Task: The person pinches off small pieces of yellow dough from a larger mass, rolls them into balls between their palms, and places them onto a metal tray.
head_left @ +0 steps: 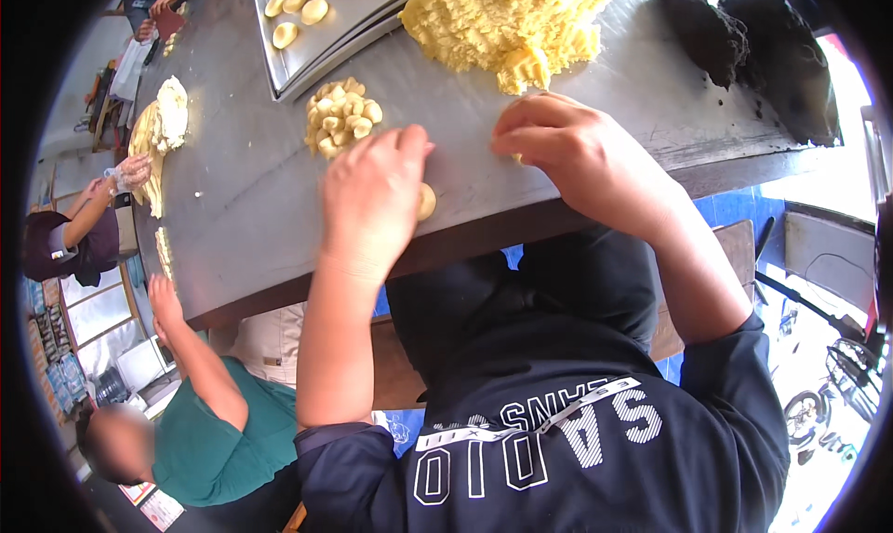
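My left hand (372,193) is curled with fingertips down near the steel table's front edge; what is inside its fingers is hidden. A pale round dough ball (426,201) shows just beside it. My right hand (567,147) is pinched, with a small bit of yellow dough (516,156) partly showing under its fingers. Beyond my left hand sits a pile of small dough pieces (342,114). A large crumbly mound of yellow dough (498,21) lies beyond my right hand, and two dark dough lumps (772,59) rest at the table's right end.
A metal tray (284,82) holding several dough rounds is at the back of the steel table (242,207). Pale dough (163,124) lies along the left edge. Several other people work on the left, one in green (214,440). A wooden bench (739,245) stands below the table.
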Action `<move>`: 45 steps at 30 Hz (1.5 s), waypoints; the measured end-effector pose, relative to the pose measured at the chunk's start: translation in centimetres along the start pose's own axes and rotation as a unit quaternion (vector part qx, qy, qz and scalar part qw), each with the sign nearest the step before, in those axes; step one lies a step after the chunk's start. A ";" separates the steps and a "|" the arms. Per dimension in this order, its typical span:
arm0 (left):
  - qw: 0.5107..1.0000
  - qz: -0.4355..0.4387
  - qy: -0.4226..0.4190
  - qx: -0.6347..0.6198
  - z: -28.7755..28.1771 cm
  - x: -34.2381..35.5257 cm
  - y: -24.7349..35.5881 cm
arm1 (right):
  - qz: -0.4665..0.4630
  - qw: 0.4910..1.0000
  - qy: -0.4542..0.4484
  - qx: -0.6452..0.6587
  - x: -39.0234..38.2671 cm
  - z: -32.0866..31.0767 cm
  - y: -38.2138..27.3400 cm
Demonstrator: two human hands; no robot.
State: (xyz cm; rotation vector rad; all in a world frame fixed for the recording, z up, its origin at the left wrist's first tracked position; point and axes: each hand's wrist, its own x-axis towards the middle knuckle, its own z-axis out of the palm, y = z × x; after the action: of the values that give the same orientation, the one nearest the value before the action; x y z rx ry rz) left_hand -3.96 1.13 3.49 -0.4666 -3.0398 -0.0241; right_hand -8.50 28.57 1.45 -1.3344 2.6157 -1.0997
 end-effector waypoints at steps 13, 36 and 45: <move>0.645 -0.163 0.278 -0.692 0.4 -1.8 -4.2 | 0.066 0.984 0.124 -0.109 -0.9 1.6 -1.6; 0.829 -0.191 0.255 -0.459 3.4 -4.5 -6.4 | 0.052 0.988 0.145 0.006 -1.7 1.3 0.9; 0.569 -0.228 0.213 -0.761 2.6 -6.5 -1.7 | 0.090 0.979 0.120 -0.141 0.0 -0.2 0.8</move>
State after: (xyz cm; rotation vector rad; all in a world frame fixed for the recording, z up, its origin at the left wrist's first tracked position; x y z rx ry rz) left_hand 1.55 -2.37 0.42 0.3383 -1.7146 -2.3365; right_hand -9.15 29.00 1.08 -1.0241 3.0938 -0.9455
